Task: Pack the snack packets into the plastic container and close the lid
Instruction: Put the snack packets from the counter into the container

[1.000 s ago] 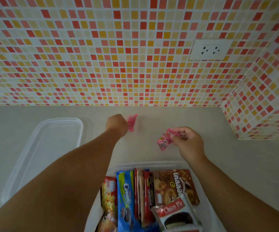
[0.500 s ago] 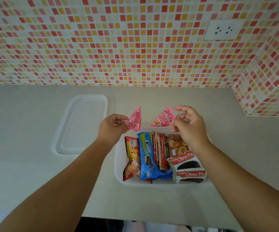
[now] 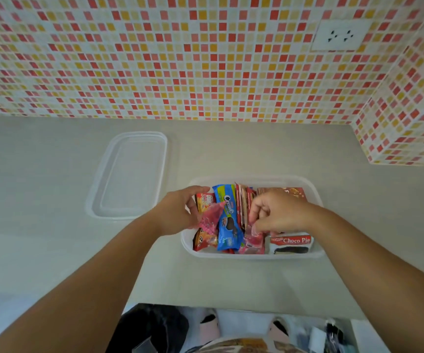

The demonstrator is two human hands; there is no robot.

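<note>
Head view. Clear plastic container [image 3: 315, 192] sits on the beige counter [image 3: 256, 154], lid off. Contents, standing on edge in a row from left: red-orange snack packet [image 3: 204, 200], blue cookie packet [image 3: 227, 217], several thin red sachets [image 3: 242, 202], brown box [image 3: 295, 191] at far right rear, Choco Pie packet [image 3: 292, 243] at near right.

Left hand [image 3: 177, 212]: fingers curled, gripping a pink packet [image 3: 209, 217] held over the left end of the row.

Right hand [image 3: 279, 212]: fingertips pinching a second pink packet [image 3: 253, 238], which is low in the container between the sachets and the Choco Pie packet.

Clear lid [image 3: 129, 174] lies flat on the counter, left of the container, apart from it.
</note>
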